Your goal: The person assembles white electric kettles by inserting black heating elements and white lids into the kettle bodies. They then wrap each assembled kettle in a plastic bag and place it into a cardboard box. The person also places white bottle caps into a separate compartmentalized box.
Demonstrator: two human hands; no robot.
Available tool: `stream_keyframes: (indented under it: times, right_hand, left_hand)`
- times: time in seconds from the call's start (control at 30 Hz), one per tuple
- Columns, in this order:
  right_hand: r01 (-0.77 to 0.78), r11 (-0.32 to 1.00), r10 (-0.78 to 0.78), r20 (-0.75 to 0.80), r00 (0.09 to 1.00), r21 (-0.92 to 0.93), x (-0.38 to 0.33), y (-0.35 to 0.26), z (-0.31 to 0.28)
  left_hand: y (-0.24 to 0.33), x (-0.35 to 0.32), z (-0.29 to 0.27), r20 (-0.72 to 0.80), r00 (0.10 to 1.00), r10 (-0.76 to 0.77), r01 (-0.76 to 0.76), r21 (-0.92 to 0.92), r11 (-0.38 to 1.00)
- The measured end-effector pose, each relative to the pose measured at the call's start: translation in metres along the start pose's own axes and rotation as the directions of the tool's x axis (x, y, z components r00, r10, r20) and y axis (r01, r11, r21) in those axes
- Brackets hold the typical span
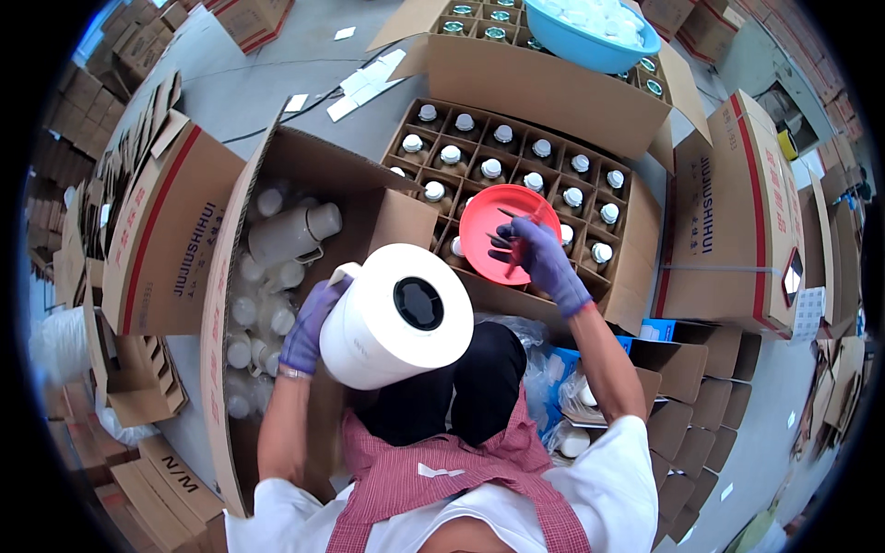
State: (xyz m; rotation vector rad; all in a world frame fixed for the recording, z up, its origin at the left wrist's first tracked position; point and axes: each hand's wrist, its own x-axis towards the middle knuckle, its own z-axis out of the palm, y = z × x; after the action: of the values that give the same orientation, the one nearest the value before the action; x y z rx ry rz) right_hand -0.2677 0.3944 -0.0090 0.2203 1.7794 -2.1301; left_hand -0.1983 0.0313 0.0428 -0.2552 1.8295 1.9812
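Note:
My left hand [311,330], in a purple glove, is closed on the handle of a large white jug [364,327]. The jug is tilted, and a round dark opening shows in the flat end facing up. My right hand [542,263], gloved too, hovers over a shallow red basin [479,214] with its fingers bent. A thin red piece shows among those fingers, too small to name; dark tips point left from them. The basin rests on a partitioned carton [636,267] of bottles with white caps [490,168].
An open carton [263,170] on my left holds several white jugs [295,235] and plastic wrapping. Beyond the bottles, a blue basin [590,46] of white pieces sits on another carton [544,92]. Tall cartons [724,221] stand at right. Empty dividers [705,405] lie beside my right arm.

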Motion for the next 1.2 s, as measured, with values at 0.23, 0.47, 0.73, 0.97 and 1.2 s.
stream_keyframes:
  times: [0.23, 0.47, 0.73, 0.97, 1.2]
  right_hand:
    - [0.802, -0.456, -0.463, 0.873, 0.155, -0.385, -0.136, -0.132, 0.052]
    - [0.778, -0.626, -0.091, 0.996, -0.017, -0.044, -0.207, -0.133, 0.065]
    - [0.703, -0.711, -0.034, 0.999, -0.006, -0.02, -0.266, -0.14, 0.068]
    - [0.69, -0.719, -0.107, 0.994, 0.001, -0.078, -0.285, -0.136, 0.066]
    - [0.715, -0.679, -0.199, 0.979, 0.041, -0.168, -0.288, -0.133, 0.067]
  left_hand:
    - [0.015, 0.011, 0.025, 0.452, 0.886, -0.1, 0.027, 0.167, 0.986]
    - [0.04, -0.03, 0.047, 0.494, 0.821, -0.287, 0.095, 0.377, 0.921]
    - [0.026, -0.083, 0.068, 0.558, 0.764, -0.323, 0.244, 0.212, 0.946]
    - [-0.002, -0.086, 0.061, 0.639, 0.733, -0.233, 0.157, 0.174, 0.972]
    - [0.005, -0.096, 0.059, 0.648, 0.747, -0.152, -0.091, 0.325, 0.941]
